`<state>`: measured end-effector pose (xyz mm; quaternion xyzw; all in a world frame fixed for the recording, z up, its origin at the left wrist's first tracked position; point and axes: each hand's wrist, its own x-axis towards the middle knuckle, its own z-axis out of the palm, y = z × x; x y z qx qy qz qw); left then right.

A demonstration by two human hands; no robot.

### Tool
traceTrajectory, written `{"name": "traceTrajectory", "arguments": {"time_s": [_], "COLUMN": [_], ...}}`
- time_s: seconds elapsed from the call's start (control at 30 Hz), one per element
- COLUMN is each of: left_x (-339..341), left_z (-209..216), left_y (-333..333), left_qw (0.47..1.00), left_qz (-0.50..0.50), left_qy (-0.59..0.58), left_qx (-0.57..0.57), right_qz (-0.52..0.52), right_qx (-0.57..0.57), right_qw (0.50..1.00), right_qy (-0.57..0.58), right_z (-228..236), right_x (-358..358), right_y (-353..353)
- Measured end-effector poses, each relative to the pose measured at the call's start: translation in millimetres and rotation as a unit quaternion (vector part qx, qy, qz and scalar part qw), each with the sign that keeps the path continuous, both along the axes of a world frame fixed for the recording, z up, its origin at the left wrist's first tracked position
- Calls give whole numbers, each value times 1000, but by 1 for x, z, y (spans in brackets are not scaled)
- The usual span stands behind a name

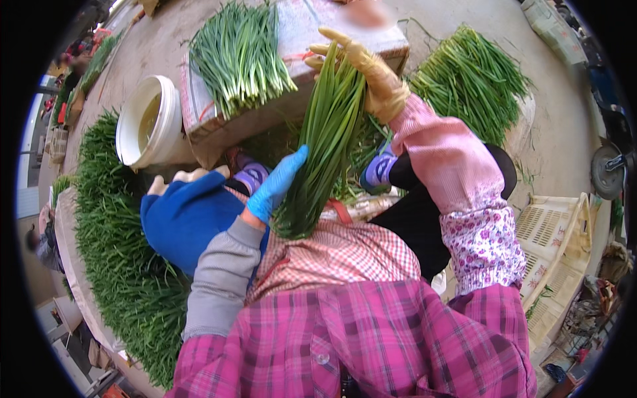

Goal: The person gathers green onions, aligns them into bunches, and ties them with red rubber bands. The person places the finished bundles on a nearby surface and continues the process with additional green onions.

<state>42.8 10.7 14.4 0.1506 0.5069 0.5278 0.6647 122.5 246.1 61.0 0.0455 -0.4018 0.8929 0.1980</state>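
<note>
A bunch of garlic chives (322, 139) slants over my lap, its leafy tips hanging toward my checked apron. My left hand (275, 186), in a blue glove, is closed on the left side of the bunch; its fingers are partly hidden behind the leaves. At the upper end, my right hand (371, 76) in a tan rubber glove lies against the chives with its fingers stretched out. A stack of chives (242, 60) with pale stem ends rests beyond on a low covered platform (305, 30).
A white bucket (174, 123) stands left of the platform. Long rows of chives (119, 245) run along my left side. Another chive pile (471, 83) lies at the far right. Pale plastic crates (554, 242) stand to my right, with a wheel (608, 171) beyond. Blue cloth (192, 215) covers my left knee.
</note>
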Motion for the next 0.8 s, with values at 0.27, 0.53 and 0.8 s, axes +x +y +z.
{"name": "traceTrajectory", "arguments": {"time_s": [0.27, 0.53, 0.8], "left_x": [-3, 19, -12], "left_z": [44, 154, 56], "left_y": [11, 66, 100], "left_qw": [862, 922, 946], "left_qz": [144, 13, 64], "left_qy": [448, 185, -170], "left_qx": [188, 339, 269], "right_qz": [-193, -482, -405], "right_qx": [108, 653, 539], "right_qw": [975, 577, 734], "right_qy": [-14, 89, 83], "right_z": [79, 175, 7], "right_x": [25, 21, -1], "right_y": [12, -43, -72]}}
